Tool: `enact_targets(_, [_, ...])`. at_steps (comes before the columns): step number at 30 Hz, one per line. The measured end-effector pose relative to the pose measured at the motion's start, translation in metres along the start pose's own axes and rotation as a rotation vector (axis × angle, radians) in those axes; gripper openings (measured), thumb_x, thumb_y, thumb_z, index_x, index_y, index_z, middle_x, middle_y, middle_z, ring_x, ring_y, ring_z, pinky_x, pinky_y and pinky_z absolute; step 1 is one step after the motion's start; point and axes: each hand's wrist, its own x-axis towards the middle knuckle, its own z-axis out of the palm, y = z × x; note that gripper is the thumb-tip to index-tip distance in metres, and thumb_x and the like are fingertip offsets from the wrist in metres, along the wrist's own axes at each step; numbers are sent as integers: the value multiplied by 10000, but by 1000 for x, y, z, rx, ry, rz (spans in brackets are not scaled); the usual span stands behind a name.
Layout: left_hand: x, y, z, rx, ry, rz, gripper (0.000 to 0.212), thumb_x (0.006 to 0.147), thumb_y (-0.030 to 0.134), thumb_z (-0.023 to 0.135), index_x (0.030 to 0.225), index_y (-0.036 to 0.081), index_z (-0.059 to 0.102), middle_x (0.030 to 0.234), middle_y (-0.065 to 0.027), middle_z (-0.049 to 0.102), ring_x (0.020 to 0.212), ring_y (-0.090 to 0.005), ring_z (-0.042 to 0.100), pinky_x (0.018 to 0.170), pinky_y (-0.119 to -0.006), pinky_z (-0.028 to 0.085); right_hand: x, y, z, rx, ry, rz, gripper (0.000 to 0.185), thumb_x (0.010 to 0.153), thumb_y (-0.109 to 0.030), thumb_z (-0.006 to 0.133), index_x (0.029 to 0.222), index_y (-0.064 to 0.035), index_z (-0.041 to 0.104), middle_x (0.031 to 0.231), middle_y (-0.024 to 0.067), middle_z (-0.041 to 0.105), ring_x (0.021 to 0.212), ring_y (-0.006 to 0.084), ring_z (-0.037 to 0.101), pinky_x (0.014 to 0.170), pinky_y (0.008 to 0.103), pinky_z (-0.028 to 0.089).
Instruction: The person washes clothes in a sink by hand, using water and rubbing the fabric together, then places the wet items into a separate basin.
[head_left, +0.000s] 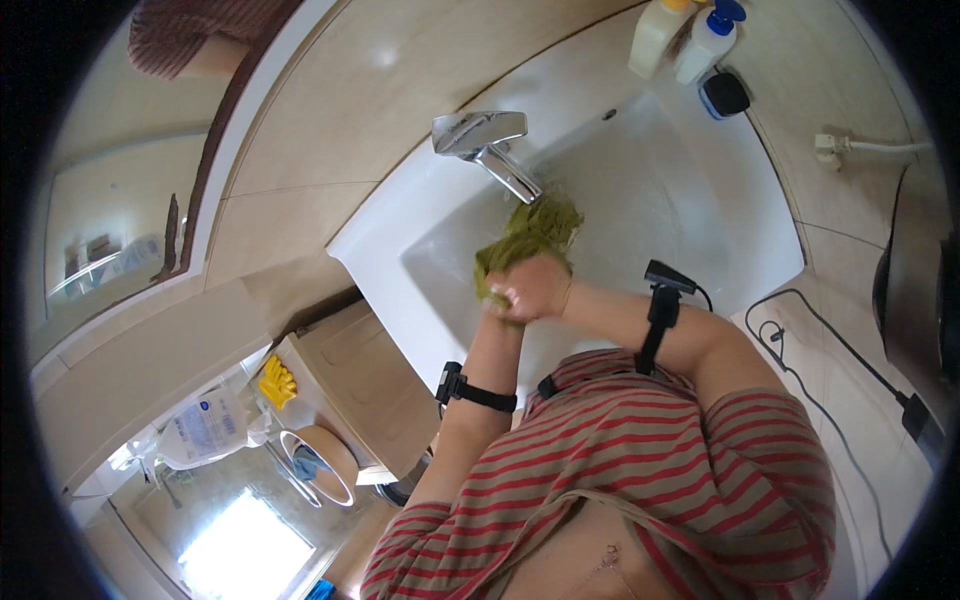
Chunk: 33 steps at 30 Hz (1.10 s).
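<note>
Both hands grip a wet-looking olive-green cloth (544, 217) over a white washbasin (637, 172). My right hand (534, 286) closes around the near end of the bunched cloth, its knuckles uppermost. Much of my left hand (499, 309) is hidden beneath the right hand and the folds; it meets the right one at the cloth's lower left. The far end of the cloth hangs just below the spout of a chrome tap (514, 176). Whether water is running from the spout I cannot tell. Black straps with small devices circle both forearms.
Two pump bottles (705, 45) and a dark-lidded jar (724, 95) stand at the basin's back right corner. A plug with a white cord (832, 146) sits in the right wall. Left are a cabinet (367, 375), yellow gloves (277, 382), a jug (206, 427) and a mirror (120, 187).
</note>
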Motion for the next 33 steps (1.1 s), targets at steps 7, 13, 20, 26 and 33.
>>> enact_targets(7, [-19, 29, 15, 204, 330, -104, 527, 884, 276, 510, 1365, 145, 337, 1364, -118, 396, 1264, -275, 372, 989, -493, 368, -17, 172, 5, -17, 293, 544, 370, 839, -276, 572, 1179, -142, 513, 1135, 142, 550, 1004, 348, 543, 810, 431, 456])
enact_targets(13, [-39, 34, -6, 126, 609, -187, 843, 850, 462, 533, 1455, 212, 3, 1511, -96, -75, 1392, -317, -4, 1012, -639, 214, -13, 156, 50, -431, -41, 445, 429, 800, -155, 575, 1223, -119, 515, 1313, 179, 389, 1157, 353, 439, 884, 438, 423])
enact_targets(20, [-38, 12, 42, -278, 533, -462, 981, 775, 696, 466, 1450, 204, -48, 1513, -68, -112, 1375, -357, -98, 994, -696, 90, 0, 181, 57, -317, 171, 559, 419, 737, -91, 591, 1153, -67, 555, 1134, 202, 523, 1094, 354, 480, 867, 454, 426])
enact_targets(26, [-21, -3, 35, -356, 108, -114, 875, 798, 767, 238, 1389, 129, 332, 1394, -146, 370, 1276, -355, 337, 1061, -547, 219, -21, 14, -9, 183, 389, 103, 290, 698, -80, 613, 977, -12, 581, 927, 206, 539, 875, 382, 526, 754, 452, 432])
enact_targets(33, [-40, 32, 59, -498, -120, -213, 1026, 739, 829, 196, 1357, 25, 354, 1297, -182, 460, 1123, -354, 477, 969, -472, 386, -85, -70, -82, 298, 157, -202, 332, 652, -99, 676, 965, -26, 591, 900, 188, 524, 856, 372, 520, 725, 433, 440])
